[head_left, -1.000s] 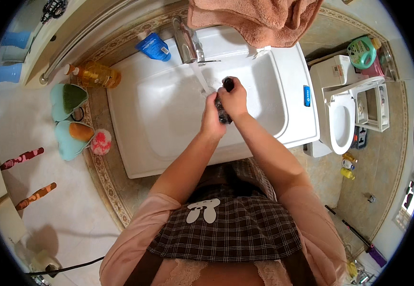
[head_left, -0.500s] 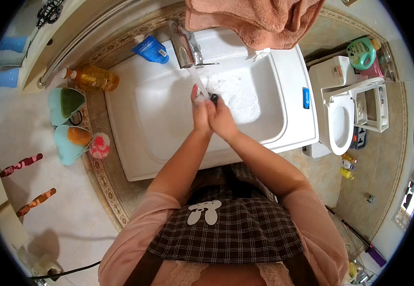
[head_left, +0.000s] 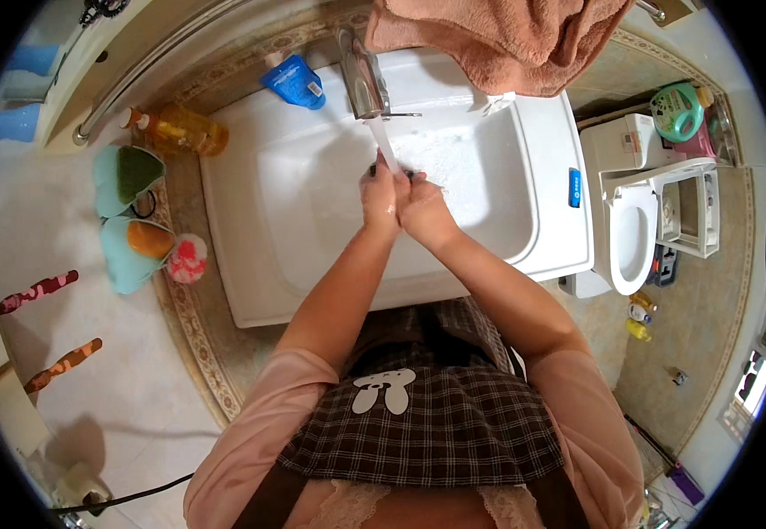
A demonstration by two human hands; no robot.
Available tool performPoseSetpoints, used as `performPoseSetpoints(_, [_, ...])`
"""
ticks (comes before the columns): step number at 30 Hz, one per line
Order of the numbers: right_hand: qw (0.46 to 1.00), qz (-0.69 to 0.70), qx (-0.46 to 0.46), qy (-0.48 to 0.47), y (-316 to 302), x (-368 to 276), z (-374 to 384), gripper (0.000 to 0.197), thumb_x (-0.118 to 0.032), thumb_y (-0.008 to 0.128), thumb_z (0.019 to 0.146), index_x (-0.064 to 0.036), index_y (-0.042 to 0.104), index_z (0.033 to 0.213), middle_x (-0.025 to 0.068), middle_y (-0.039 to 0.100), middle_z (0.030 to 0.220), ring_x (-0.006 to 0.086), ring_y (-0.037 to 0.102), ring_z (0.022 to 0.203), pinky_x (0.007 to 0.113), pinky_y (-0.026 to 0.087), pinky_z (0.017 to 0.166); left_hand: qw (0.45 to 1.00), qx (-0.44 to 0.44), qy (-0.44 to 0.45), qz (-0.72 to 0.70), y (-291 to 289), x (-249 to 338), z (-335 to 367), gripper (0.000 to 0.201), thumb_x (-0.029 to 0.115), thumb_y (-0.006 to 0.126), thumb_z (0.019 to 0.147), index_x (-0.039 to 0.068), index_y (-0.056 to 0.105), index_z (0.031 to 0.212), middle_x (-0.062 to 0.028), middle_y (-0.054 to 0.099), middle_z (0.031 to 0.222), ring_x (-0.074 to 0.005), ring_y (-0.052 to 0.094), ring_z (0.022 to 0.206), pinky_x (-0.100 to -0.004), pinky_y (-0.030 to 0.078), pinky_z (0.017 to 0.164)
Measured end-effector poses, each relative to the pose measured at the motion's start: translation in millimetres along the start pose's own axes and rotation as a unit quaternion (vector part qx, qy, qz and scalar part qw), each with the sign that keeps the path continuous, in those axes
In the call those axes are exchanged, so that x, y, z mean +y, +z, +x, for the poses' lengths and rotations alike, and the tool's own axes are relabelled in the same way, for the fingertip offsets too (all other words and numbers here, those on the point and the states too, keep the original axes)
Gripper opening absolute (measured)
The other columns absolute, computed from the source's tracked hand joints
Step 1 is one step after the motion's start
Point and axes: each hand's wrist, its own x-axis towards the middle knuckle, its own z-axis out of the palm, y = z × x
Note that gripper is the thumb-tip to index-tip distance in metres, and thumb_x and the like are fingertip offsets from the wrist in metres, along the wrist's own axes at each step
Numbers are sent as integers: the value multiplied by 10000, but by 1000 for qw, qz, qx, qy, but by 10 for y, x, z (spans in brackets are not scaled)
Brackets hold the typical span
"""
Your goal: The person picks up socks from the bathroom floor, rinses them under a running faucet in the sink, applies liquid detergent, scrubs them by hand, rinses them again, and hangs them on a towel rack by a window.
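Under the running tap (head_left: 363, 79) my two hands are together in the white sink (head_left: 299, 251). A stream of water (head_left: 383, 145) falls onto their fingers. My left hand (head_left: 383, 201) is closed, and my right hand (head_left: 425, 212) is closed against it. Between them shows a small dark object (head_left: 408, 173); most of it is hidden by fingers and water, so its kind cannot be made out. A dark bit also shows at the left hand's fingertips. White suds cling to the skin, and some foam lies in the basin's right part.
A blue pouch (head_left: 295, 83) and a yellow-orange bottle (head_left: 180, 130) stand at the sink's back left. A brown towel (head_left: 511, 44) hangs over the back edge. On the right rim lies a small blue packet (head_left: 575, 188). A white toilet (head_left: 632, 238) stands farther right.
Both hands have shifted and turned under the stream, and the dark object now shows less. The foam in the basin has thinned. The view has moved slightly.
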Motion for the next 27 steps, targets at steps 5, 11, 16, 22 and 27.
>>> performPoseSetpoints(5, [977, -150, -128, -85, -68, -75, -19, 310, -198, 397, 873, 99, 481, 899, 301, 570, 825, 452, 554, 743, 475, 461, 654, 992, 75, -103, 13, -306, -23, 196, 393, 391, 436, 915, 11, 493, 830, -129, 539, 709, -266, 581, 678, -341, 496, 610])
performPoseSetpoints(11, [981, -11, -82, -177, -50, 249, -23, 210, -103, 411, 867, 54, 485, 986, 278, 578, 805, 392, 579, 747, 433, 464, 679, 957, -35, -273, -89, -265, 93, -166, 548, 535, 305, 903, 63, 472, 1126, -135, 558, 1043, -291, 548, 947, -438, 459, 831])
performPoseSetpoints(16, [995, 89, 18, -31, -211, 267, 115, 258, -181, 433, 919, 22, 514, 1056, 168, 604, 800, 234, 577, 720, 304, 467, 682, 972, -32, -232, -20, -442, 79, -117, 401, 430, 468, 886, 138, 485, 1161, -72, 560, 1063, -198, 559, 950, -382, 506, 782])
performPoseSetpoints(22, [982, 23, 46, -183, -110, 141, -55, 249, -89, 562, 814, 25, 529, 1033, 240, 575, 884, 351, 581, 795, 381, 466, 745, 950, -74, -260, -159, -289, 52, -77, 364, 415, 481, 878, 116, 511, 1084, -85, 568, 970, -198, 564, 863, -357, 509, 707])
performPoseSetpoints(27, [941, -194, 8, -278, 287, -34, -100, 206, -105, 573, 791, 40, 528, 932, 240, 572, 836, 383, 562, 800, 415, 470, 729, 827, -442, -182, -297, -684, -317, 247, 366, 400, 417, 897, 96, 507, 1080, -60, 580, 985, -201, 568, 899, -351, 494, 743])
